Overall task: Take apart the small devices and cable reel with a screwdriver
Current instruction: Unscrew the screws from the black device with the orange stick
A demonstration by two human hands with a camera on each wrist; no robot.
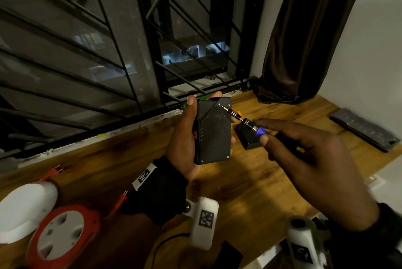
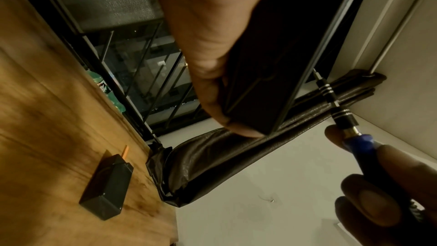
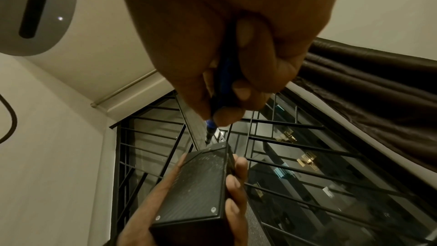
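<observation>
Black device sits upright in my left hand at the centre of the frame, fingers wrapped round its edges, while my right hand pinches the blue-handled screwdriver with its tip on the upper screw. Both lower corner screws look seated, so I judge this case barely begun. Cable reel at lower left and small black box behind look untouched.

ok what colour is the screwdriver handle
Blue, on the screwdriver the right hand pinches; left wrist view shows it best.
</observation>
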